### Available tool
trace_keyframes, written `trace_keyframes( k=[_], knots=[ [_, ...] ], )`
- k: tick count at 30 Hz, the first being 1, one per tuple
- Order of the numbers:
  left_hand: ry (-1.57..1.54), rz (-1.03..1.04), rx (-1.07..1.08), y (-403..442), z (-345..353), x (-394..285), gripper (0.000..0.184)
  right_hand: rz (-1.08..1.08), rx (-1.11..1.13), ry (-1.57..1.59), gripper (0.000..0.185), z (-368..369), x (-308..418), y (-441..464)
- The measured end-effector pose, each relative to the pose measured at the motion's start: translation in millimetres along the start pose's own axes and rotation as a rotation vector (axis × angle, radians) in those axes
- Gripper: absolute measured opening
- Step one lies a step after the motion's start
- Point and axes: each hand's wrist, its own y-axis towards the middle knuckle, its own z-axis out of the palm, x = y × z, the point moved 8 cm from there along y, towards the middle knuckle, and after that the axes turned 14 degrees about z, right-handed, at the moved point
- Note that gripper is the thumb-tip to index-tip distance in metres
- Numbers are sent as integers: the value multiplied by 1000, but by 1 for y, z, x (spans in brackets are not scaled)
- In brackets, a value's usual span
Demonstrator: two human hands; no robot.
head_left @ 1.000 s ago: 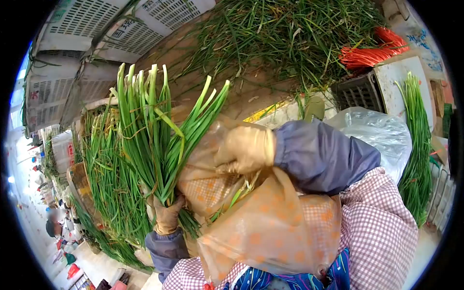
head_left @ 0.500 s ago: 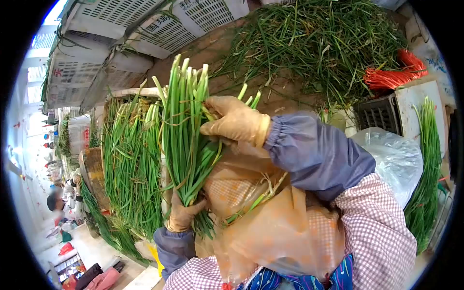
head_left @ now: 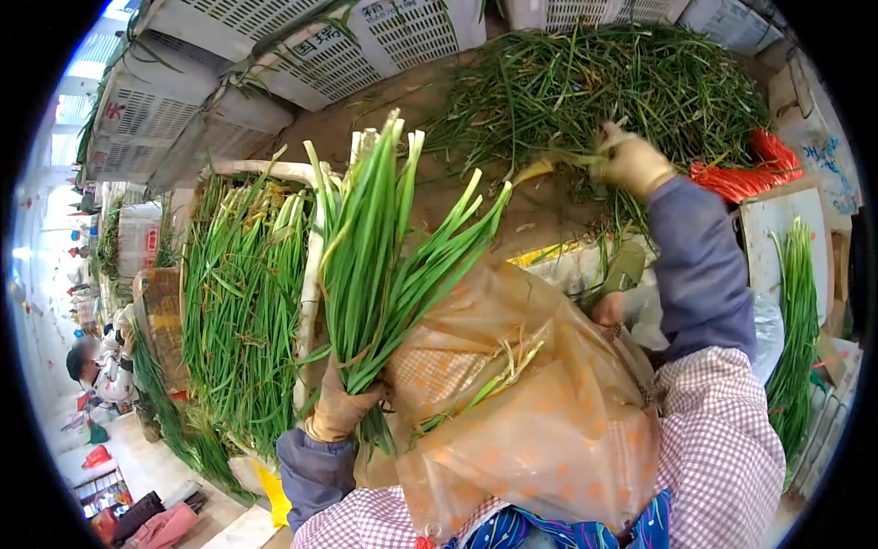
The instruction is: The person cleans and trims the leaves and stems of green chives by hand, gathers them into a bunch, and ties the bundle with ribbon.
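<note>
My left hand (head_left: 340, 409), in a tan glove, is closed around the leafy lower end of a bunch of garlic chives (head_left: 370, 247). Pale cut ends point upward, and some stalks fan out to the right. Out at the upper right, my gloved right hand (head_left: 635, 165) pinches withered chive leaves (head_left: 562, 160) that trail leftward, slightly blurred. It is at the near edge of a heap of discarded leaves (head_left: 622, 82). A few loose stalks (head_left: 498, 380) lie on the plastic apron (head_left: 540, 412) over my lap.
To the left stands a white-rimmed crate (head_left: 309, 302) packed with chives (head_left: 242, 311). White slatted crates (head_left: 357, 50) line the back. Red twine (head_left: 754, 174) and a trimmed bundle (head_left: 794, 320) lie at the right. Another person (head_left: 105, 366) is at the far left.
My right hand has moved from the bunch to the upper right, carrying withered leaves toward the heap. Several stalks now splay rightward. My left hand keeps its hold.
</note>
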Motion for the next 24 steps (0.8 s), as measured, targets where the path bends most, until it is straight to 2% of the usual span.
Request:
trace_keyframes(
  k=[1, 2, 3, 4, 5, 6, 8, 10, 12, 14, 16, 17, 18, 19, 21, 22, 23, 24],
  knots=[
    [60, 15, 3, -1, 2, -6, 68, 262, -87, -552, 62, 1, -13, 6],
    [57, 20, 5, -2, 1, -3, 68, 232, -355, -744, 61, 0, 37, -23],
    [109, 86, -15, 1, 3, 0, 70, -259, -228, 9, 57, 36, 70, -35],
    [179, 137, -33, -1, 0, -1, 72, -106, 1, 296, 47, 52, 84, -41],
    [78, 112, -30, -2, 5, -1, 77, 87, 170, 582, 38, 69, 97, -51],
    [82, 104, -30, -2, 10, -8, 77, 278, 473, 769, 33, 106, 110, -65],
    [472, 302, -103, 2, 15, -46, 79, 250, 605, 685, 32, 143, 139, -83],
    [574, 362, -90, -1, 17, -57, 80, 311, 732, 831, 24, 177, 130, -85],
    [621, 391, -148, -5, 15, -57, 80, 269, 639, 868, 17, 170, 120, -85],
    [606, 388, -158, -8, 14, -50, 80, 197, 483, 746, 15, 152, 88, -65],
    [602, 390, -163, -11, 13, -44, 79, 284, 261, 995, 10, 87, 59, -41],
    [596, 398, -186, -11, 13, -46, 79, 211, 93, 1139, 8, 48, 22, -15],
    [588, 396, -191, -12, 12, -44, 79, 262, -284, 898, 15, -3, 5, -15],
    [622, 431, -194, -14, 12, -44, 79, 51, -619, 380, 19, -44, -12, -8],
    [686, 490, -224, -13, 14, -49, 80, -214, -743, 98, 28, -51, 23, -21],
    [679, 483, -218, -14, 16, -50, 80, -243, -558, 349, 32, -33, 70, -44],
    [711, 471, -215, -15, 18, -52, 81, -143, -210, 516, 32, -2, 89, -47],
    [746, 464, -210, -14, 18, -53, 83, 134, 124, 680, 31, 33, 114, -64]
  ],
)
